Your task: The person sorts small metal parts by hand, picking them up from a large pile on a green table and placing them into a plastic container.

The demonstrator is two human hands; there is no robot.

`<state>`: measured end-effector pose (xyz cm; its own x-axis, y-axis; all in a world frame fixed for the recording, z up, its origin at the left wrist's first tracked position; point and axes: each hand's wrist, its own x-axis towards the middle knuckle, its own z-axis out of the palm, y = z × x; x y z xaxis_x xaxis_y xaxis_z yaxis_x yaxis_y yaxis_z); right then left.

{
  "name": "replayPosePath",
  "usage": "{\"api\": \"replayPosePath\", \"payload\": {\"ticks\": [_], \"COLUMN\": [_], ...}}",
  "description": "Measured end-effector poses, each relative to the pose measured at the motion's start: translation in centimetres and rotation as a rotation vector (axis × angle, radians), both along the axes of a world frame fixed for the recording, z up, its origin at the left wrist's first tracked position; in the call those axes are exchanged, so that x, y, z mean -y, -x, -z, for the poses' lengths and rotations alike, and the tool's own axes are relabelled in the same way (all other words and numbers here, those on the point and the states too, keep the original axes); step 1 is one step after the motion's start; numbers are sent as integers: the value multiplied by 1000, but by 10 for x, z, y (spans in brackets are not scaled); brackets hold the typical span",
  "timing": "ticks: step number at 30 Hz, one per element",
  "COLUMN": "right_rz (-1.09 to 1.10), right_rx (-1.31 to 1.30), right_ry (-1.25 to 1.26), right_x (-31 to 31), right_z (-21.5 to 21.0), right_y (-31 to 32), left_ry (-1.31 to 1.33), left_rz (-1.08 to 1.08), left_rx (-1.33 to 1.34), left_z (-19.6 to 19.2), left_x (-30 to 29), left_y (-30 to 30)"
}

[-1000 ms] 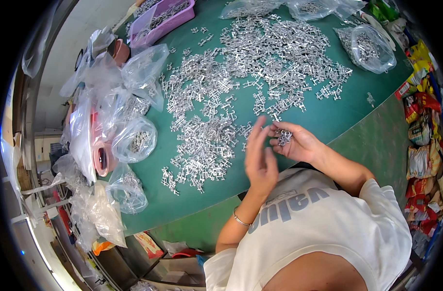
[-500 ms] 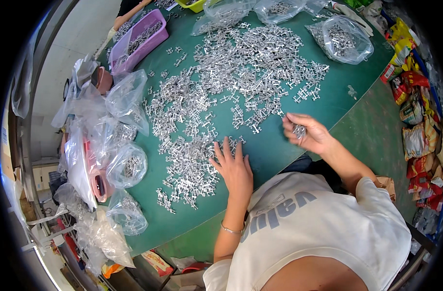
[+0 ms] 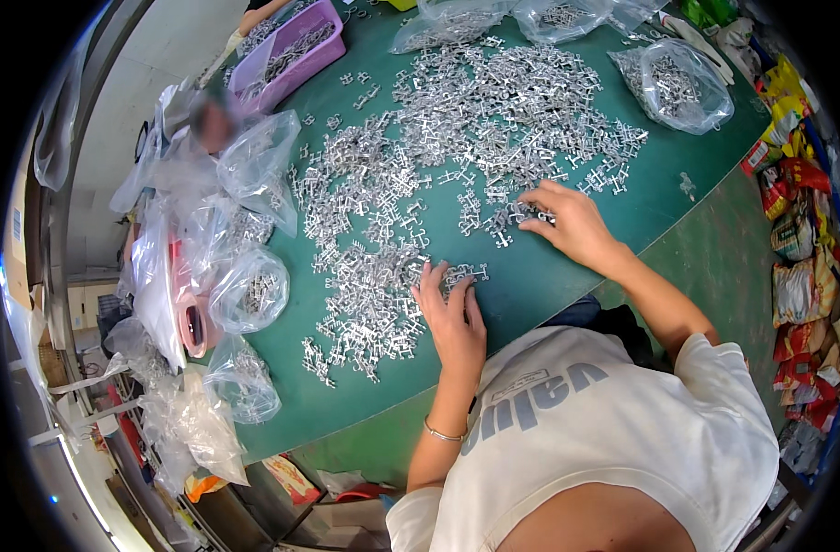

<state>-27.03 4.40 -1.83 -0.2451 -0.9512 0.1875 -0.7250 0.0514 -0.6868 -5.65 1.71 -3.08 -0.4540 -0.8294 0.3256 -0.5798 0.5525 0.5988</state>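
Observation:
Small silver metal pieces [image 3: 493, 110], shaped like little links with looped ends, cover much of the green table [image 3: 530, 294] in a loose heap. Over the near edge of a smaller mound [image 3: 369, 308] lies my left hand [image 3: 452, 317], fingers apart and bent, touching pieces between thumb and fingertips. My right hand [image 3: 572, 225] is at the heap's near right edge. Its thumb and fingers curl around a few metal pieces [image 3: 543, 218]; the palm is hidden, so how many it holds does not show.
A purple basket [image 3: 291, 53] of pieces stands at the far left. Clear plastic bags of pieces [image 3: 249, 294] line the left edge, with another bag [image 3: 673, 85] at the far right. Coloured packets [image 3: 793, 235] are piled beyond the table's right side.
My right hand has moved from the table's near side to the heap, its fingers reaching among the pieces. My left fingers are more bent. The whole view has shifted slightly.

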Motion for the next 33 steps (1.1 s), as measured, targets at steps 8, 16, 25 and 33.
{"api": "replayPosePath", "payload": {"ticks": [8, 16, 25, 33], "right_rz": [13, -219, -216, -281], "right_rx": [168, 1326, 1633, -296], "right_ry": [18, -414, -256, -14], "right_x": [0, -7, -3, 23], "right_z": [-6, -17, 9, 9], "right_y": [-1, 3, 9, -51], "left_ry": [-151, -105, -1, -81], "left_rz": [71, 70, -62, -43], "left_rx": [-204, -16, 206, 12], "left_z": [-15, -13, 3, 13], "left_x": [-1, 7, -3, 1], "left_y": [14, 15, -10, -18]}}
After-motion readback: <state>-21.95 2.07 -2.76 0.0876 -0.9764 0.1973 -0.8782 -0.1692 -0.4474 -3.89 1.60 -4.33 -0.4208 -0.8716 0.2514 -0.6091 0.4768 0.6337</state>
